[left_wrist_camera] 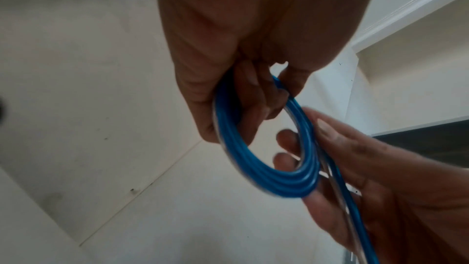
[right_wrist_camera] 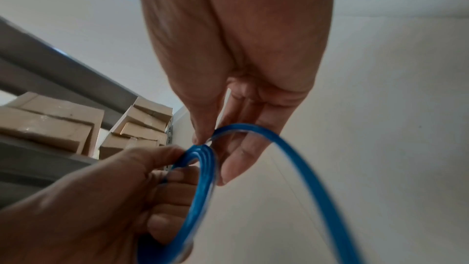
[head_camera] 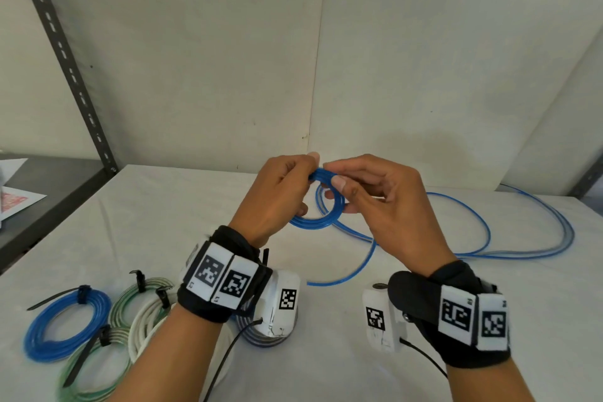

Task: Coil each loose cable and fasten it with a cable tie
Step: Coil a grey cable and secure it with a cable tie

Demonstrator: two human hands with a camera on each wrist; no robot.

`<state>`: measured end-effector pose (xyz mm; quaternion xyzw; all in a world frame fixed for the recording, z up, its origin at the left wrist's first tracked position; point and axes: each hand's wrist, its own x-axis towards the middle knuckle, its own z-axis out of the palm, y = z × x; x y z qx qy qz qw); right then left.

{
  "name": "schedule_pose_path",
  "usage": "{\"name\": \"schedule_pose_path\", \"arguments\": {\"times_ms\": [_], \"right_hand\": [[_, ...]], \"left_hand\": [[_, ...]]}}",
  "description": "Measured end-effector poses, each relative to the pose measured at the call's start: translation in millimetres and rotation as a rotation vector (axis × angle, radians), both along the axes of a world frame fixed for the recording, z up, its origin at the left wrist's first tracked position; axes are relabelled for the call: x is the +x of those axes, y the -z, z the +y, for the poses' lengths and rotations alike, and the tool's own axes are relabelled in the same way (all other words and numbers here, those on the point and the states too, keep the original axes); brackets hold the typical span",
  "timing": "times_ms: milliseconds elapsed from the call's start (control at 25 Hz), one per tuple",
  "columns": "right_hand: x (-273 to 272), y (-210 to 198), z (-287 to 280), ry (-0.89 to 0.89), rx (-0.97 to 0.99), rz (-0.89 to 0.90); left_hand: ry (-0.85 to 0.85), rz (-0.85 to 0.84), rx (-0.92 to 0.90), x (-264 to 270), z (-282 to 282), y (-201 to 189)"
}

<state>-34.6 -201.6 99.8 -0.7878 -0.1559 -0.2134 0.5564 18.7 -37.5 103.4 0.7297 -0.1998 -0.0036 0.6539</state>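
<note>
A small coil of blue cable (head_camera: 318, 210) (left_wrist_camera: 269, 160) (right_wrist_camera: 200, 184) hangs in the air above the white table. My left hand (head_camera: 277, 196) (left_wrist_camera: 243, 91) grips the coil's top and left side, fingers curled round the turns. My right hand (head_camera: 368, 192) (right_wrist_camera: 228, 140) pinches the cable at the coil's top between thumb and forefinger, other fingers behind the ring. The loose rest of the blue cable (head_camera: 489, 238) trails off the coil and lies in long loops on the table to the right.
At front left lie tied coils: blue (head_camera: 65, 326), green and white (head_camera: 98, 365), white (head_camera: 146, 323), each with a black cable tie (head_camera: 83, 294). Another coil (head_camera: 261, 339) sits under my left wrist. A dark shelf (head_camera: 49, 206) with papers stands left; cardboard boxes (right_wrist_camera: 50, 121) beyond.
</note>
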Motion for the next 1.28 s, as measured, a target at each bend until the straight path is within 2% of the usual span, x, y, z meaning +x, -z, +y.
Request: {"name": "schedule_pose_path", "arguments": {"times_ms": [80,160,240,320,400,480,640,760,840,920,1000,1120,1200,1280], "right_hand": [[1.2,-0.3,-2.5,0.044,0.018,0.007],[2.9,-0.1,-2.5,0.078,0.125,0.001],[4.8,0.5,1.7,0.065,0.300,0.027],[5.1,1.1,7.8,-0.045,0.509,0.157],[4.5,1.4,14.0,-0.187,0.631,0.341],[3.8,2.4,18.1,-0.291,0.646,0.455],[3.5,2.9,19.8,-0.386,0.670,0.518],[3.1,2.9,22.4,-0.384,0.683,0.476],[3.3,1.3,19.7,-0.371,0.711,0.462],[3.6,-1.8,12.0,-0.353,0.675,0.493],[2.5,-4.4,4.4,-0.306,0.552,0.531],[-2.0,-7.0,-1.4,-0.197,0.307,0.528],[-4.6,-9.3,-3.1,-0.155,0.240,0.524],[-5.8,-11.6,-5.7,-0.129,0.237,0.518]], "left_hand": [[-0.039,0.053,-0.091,2.5,3.5,-3.6],[-0.035,0.158,-0.252,5.0,7.2,-8.1],[0.022,0.278,-0.461,6.8,11.6,-12.0],[0.076,0.342,-0.611,7.8,15.0,-14.1],[0.107,0.372,-0.682,7.4,16.4,-15.2],[0.131,0.412,-0.721,6.3,16.5,-15.2],[0.165,0.460,-0.803,6.6,11.9,-13.1],[0.186,0.467,-0.838,4.9,7.3,-11.7],[0.194,0.417,-0.727,5.6,8.7,-11.4],[0.101,0.258,-0.438,7.7,13.3,-11.4],[0.034,0.089,-0.118,6.8,18.1,-13.4],[0.130,-0.012,0.231,-1.1,19.1,-12.6],[0.181,-0.002,0.281,-3.1,18.0,-8.7],[0.202,0.047,0.199,-2.8,15.5,-7.6]]}}
